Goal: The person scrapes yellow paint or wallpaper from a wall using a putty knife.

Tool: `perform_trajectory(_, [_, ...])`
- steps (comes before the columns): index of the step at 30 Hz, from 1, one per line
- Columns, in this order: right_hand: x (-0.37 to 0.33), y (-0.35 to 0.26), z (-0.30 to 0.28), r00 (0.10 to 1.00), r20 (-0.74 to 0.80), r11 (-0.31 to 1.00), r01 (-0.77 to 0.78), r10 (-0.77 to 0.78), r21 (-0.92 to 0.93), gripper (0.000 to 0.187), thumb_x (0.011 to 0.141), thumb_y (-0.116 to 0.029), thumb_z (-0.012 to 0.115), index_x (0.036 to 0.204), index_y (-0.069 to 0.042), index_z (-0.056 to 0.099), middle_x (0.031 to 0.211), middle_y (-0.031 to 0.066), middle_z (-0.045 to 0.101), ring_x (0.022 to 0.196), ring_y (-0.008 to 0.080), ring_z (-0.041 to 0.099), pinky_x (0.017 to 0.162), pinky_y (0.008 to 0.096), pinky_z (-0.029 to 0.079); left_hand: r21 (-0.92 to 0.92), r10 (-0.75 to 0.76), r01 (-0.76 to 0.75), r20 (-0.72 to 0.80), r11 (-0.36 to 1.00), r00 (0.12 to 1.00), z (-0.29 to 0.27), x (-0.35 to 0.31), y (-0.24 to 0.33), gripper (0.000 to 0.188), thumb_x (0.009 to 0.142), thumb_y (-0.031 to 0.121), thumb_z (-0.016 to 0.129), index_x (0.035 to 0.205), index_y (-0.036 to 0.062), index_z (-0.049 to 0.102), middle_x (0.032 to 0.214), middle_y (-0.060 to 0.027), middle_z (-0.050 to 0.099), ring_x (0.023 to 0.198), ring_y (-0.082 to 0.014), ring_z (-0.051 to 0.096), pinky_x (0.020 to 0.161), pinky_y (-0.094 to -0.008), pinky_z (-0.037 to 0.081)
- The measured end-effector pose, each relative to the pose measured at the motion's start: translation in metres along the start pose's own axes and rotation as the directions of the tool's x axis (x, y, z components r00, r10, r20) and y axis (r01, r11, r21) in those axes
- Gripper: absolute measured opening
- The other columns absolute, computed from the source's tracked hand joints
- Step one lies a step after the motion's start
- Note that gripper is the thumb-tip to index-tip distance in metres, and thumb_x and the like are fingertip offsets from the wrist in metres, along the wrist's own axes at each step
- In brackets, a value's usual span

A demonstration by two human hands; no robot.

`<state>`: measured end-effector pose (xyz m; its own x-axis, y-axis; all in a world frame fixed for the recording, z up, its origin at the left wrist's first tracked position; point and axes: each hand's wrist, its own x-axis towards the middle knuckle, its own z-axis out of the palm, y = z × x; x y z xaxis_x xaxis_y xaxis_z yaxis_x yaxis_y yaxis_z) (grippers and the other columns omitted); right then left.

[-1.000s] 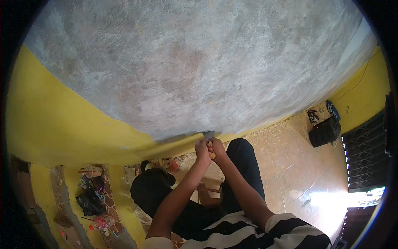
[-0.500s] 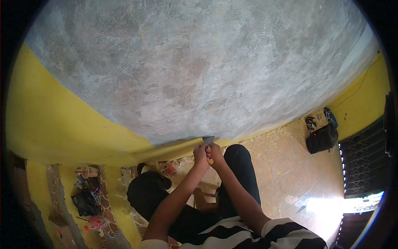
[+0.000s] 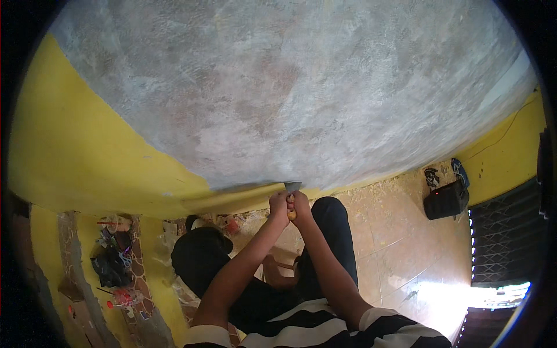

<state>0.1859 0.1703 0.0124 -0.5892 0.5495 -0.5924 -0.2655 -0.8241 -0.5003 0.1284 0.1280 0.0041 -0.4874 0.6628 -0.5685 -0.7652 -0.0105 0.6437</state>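
A paint scraper (image 3: 292, 187) with a flat metal blade and a yellowish handle is gripped between both of my hands. My left hand (image 3: 278, 204) is closed around the handle from the left, and my right hand (image 3: 301, 203) wraps it from the right. The handle's rounded end shows below my fingers. The blade meets the lower part of the wall (image 3: 278, 104), where bare grey surface borders a strip of yellow paint (image 3: 232, 200). Along that border the yellow layer looks loosened, with a dark shadow line beside the blade.
Paint flakes lie along the tiled floor (image 3: 377, 240) by the wall's foot. A black box-like speaker (image 3: 445, 200) stands at the right near shoes (image 3: 459, 172). Steps at the left hold a black plastic bag (image 3: 109, 268), a cup and a bottle (image 3: 125, 298). A dark folding gate (image 3: 510, 232) is far right.
The whole view has shifted slightly, and the scene sits a little differently in it. My hands still grip the scraper at nearly the same spot on the wall.
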Motion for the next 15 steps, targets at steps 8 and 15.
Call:
perform_trajectory(8, [0.03,0.018,-0.01,0.999,0.003,0.999,-0.037,0.037,0.017,0.023,0.086,-0.017,0.038,0.064,-0.012,0.042,0.052,0.001,0.042,0.036,0.0125,0.035,0.033,0.0266,0.029,-0.076,-0.013,0.003,-0.134,0.997,0.991,-0.01,0.01,0.0,0.019,0.081,0.01,0.051,0.064,0.0105,0.043,0.053,0.0005,0.042,0.04,-0.0075,0.038,0.036,-0.022,0.03])
perform_trajectory(15, [-0.005,0.006,0.014,0.992,0.053,0.992,-0.116,0.118,-0.05,0.022,0.087,-0.02,0.04,0.067,-0.012,0.043,0.051,-0.0006,0.04,0.036,0.0091,0.035,0.033,0.0229,0.029,-0.074,-0.028,0.023,-0.068,0.997,0.997,-0.018,0.0,0.005,0.007,0.081,0.009,0.052,0.077,0.0077,0.046,0.054,-0.0022,0.045,0.037,-0.0081,0.04,0.033,-0.0202,0.032])
